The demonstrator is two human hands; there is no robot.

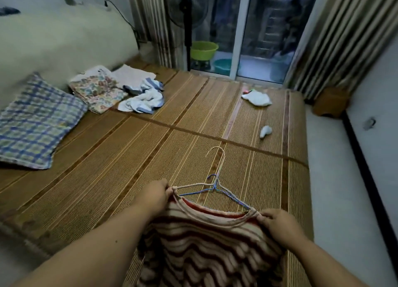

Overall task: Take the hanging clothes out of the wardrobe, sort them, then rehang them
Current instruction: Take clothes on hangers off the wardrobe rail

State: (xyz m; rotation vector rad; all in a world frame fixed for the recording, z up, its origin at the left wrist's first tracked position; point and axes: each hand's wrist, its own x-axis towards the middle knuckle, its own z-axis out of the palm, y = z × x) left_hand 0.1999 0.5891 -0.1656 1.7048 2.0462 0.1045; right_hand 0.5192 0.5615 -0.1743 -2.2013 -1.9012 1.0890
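So from my feed, the striped top [206, 243] was the main thing: cream and dark red wavy bands, knit-looking, with a red inner collar. It sat at 6 o'clock in the view, spread over the woven bed mat [129, 149], and its lower part ran off the bottom edge so I couldn't see the hem. Two wire hangers [215, 185], one pale and one blue, poked out of the neckline toward 12 o'clock, hooks lying on the mat.

My left hand [156, 193] was pinched closed on the left shoulder of the top, right where the pale hanger's arm ended. My right hand [277, 223] was curled shut on the right shoulder edge, fingers tucked over the fabric.

Hard to tell whether the hangers were fully inside the top or half out, the cloth covered their ends. Up at 10 o'clock there was a checked pillow [36, 123] and a folded floral cloth [99, 91], both a bit blurry.
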